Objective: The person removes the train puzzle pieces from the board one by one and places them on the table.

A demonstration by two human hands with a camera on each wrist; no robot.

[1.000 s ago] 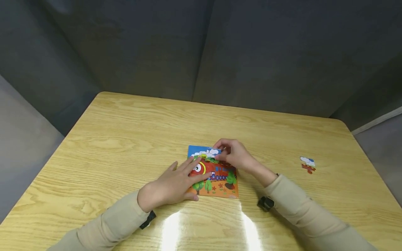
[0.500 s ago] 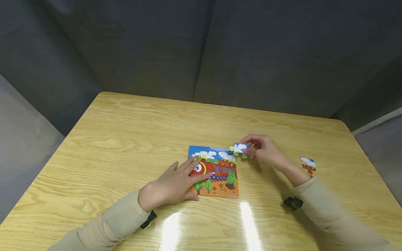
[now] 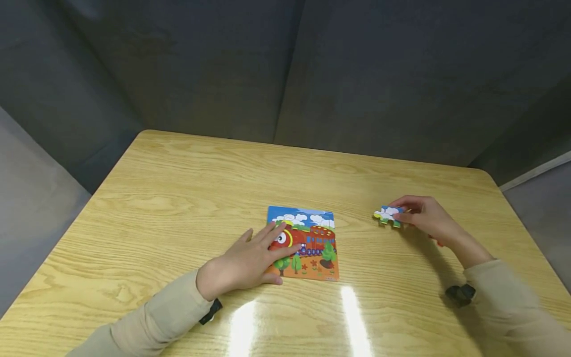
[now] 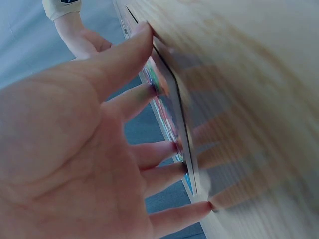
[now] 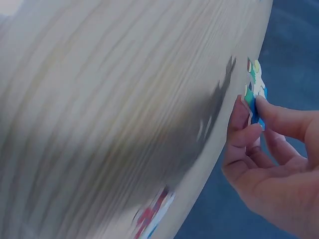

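A square train puzzle (image 3: 318,258) lies on the table, showing a red engine under blue sky and clouds. My left hand (image 3: 252,258) rests across its left side with the fingers spread; in the left wrist view the fingertips touch the puzzle (image 4: 174,107) and the wood beside it. To the right of it, my right hand (image 3: 428,218) pinches a jigsaw piece (image 3: 387,214) of cloud, blue and green between thumb and fingers. The right wrist view has this jigsaw piece (image 5: 256,89) held above the tabletop.
Another jigsaw piece (image 5: 152,214), red, white and blue, lies on the table below the right hand; the head view shows only a red bit of it. The wooden table (image 3: 178,173) ends at a dark curtain (image 3: 267,69) behind.
My right hand has lifted the cloud piece off the puzzle's upper right and carried it rightward, until it covers most of the loose piece there. My left hand has stayed put.
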